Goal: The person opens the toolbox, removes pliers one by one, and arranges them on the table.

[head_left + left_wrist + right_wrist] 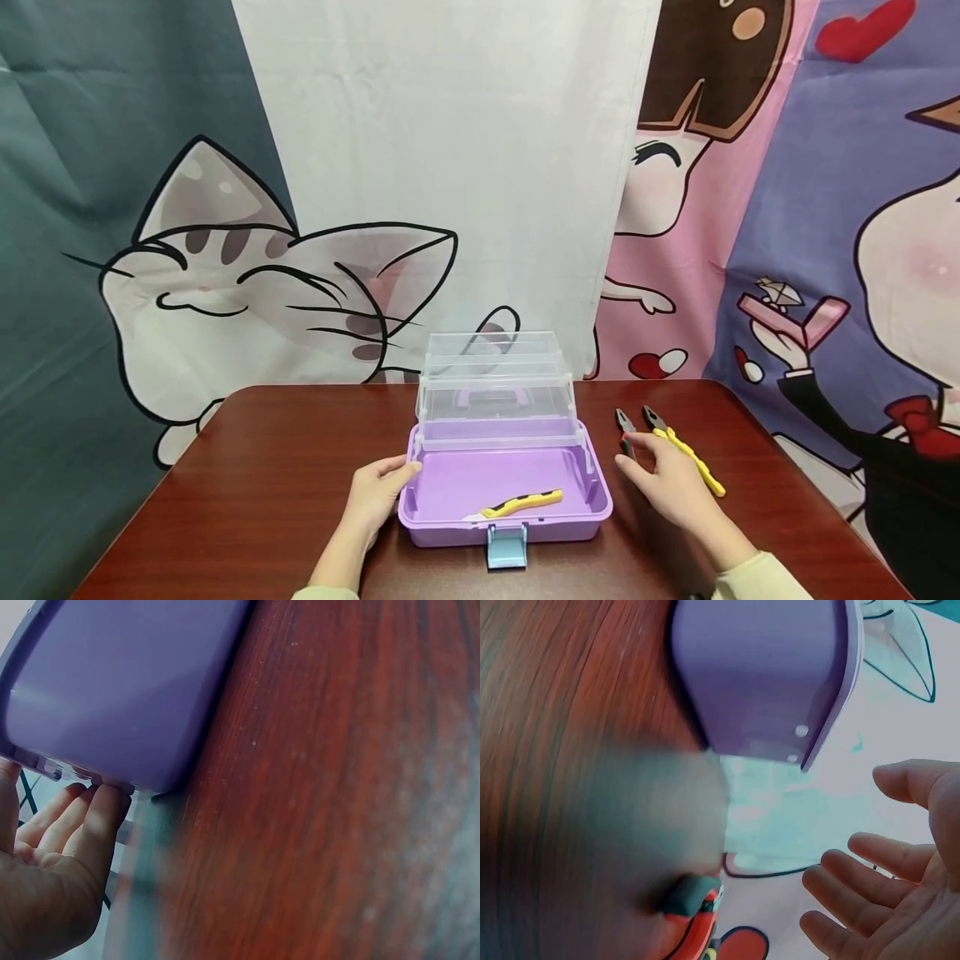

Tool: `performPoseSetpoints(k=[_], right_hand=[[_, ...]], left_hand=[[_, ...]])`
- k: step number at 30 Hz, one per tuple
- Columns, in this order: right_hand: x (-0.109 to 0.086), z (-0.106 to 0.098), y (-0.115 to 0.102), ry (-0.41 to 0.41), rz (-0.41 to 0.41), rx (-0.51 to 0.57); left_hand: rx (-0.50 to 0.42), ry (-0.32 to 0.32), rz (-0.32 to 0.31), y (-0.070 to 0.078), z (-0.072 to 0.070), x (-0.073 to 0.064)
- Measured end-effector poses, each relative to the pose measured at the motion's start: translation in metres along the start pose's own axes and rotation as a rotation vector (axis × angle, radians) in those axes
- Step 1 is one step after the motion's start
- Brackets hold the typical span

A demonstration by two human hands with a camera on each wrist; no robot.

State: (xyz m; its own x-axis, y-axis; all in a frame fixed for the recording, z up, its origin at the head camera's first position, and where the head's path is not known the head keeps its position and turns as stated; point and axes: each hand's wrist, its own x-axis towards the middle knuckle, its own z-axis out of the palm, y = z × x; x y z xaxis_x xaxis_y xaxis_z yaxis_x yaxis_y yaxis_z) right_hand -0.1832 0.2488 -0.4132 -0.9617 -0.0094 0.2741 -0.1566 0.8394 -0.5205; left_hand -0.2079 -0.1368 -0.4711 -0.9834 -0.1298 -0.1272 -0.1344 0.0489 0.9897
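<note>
A purple toolbox (pixel 442 536) stands with its clear lid (pixel 491 354) raised. My left hand (pixel 372 497) holds its left side, thumb at the rim and fingers along the outer wall. Inside the box, near the front, lies a yellow-and-black utility knife (pixel 522 503). To the right of the box my right hand (pixel 667 482) hovers with fingers spread and nothing held. Beneath and beyond it are red-handled pliers (pixel 623 421), partly hidden by the hand; their red-and-black handle (pixel 699 924) shows in the right wrist view. Yellow-handled pliers (pixel 693 457) lie just to their right.
The brown wooden table (pixel 292 467) ends at a back edge against a printed cartoon curtain (pixel 450 125). A light blue latch (pixel 507 547) hangs down at the box's front. A small dark thing (pixel 697 596) shows at the bottom of the head view.
</note>
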Motion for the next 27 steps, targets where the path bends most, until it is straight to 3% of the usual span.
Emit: performPoseSetpoints(k=[14,27], right_hand=[[-0.004,0.006,-0.025,-0.002,-0.026,0.034],[-0.004,0.015,-0.044,-0.031,-0.113,0.121]], left_hand=[[-0.007,-0.004,-0.007,0.000,-0.001,0.000],[-0.006,-0.011,-0.011,0.000,-0.001,-0.002]])
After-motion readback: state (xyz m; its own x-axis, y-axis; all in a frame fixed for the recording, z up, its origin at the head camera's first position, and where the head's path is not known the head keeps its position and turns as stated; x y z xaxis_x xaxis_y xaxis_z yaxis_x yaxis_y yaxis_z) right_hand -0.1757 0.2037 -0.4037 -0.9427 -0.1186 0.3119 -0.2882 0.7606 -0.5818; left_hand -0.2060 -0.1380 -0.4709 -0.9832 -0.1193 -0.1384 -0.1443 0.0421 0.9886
